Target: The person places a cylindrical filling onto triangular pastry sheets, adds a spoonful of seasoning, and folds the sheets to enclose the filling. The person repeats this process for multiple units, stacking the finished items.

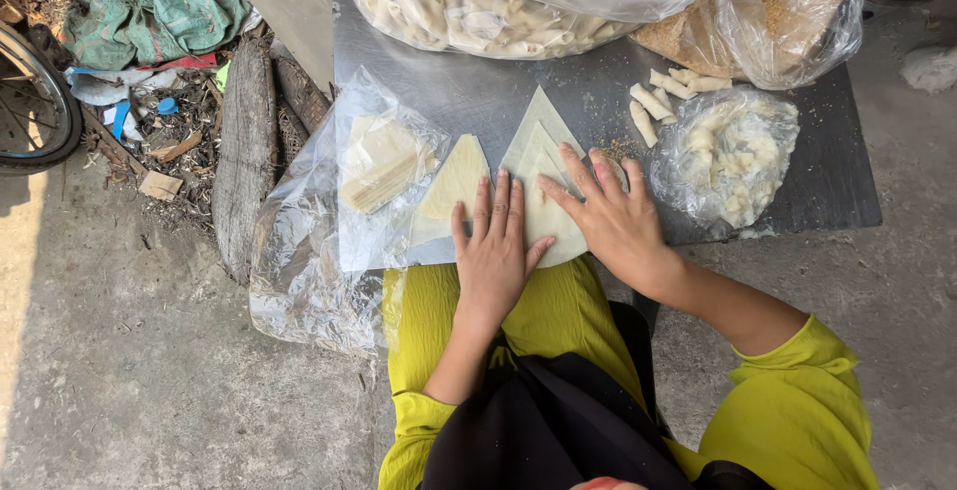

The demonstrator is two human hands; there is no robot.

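- While both hands lie flat with fingers spread, gripping nothing, the left hand (492,251) and right hand (610,213) press a triangular pastry wrapper (543,213) at the frame's centre, on the metal tabletop (478,91).
- Pressing evenly should keep the thin sheet from tearing.
- Centre-left, an open plastic bag (309,251) holds stacked wrappers (381,163).
- Upper right, a bag of filling (730,154) sits beside finished rolls (653,101); a larger bag of rolls (469,11) lies along the top.

Thin, pale cream triangular pastry sheets (543,166), stacked slightly fanned, apex pointing away, flat on the grey metal tabletop (469,91), partly covered by both palms. Just left, one separate pale yellow triangular sheet (454,186), flat, near edge by the left fingers.
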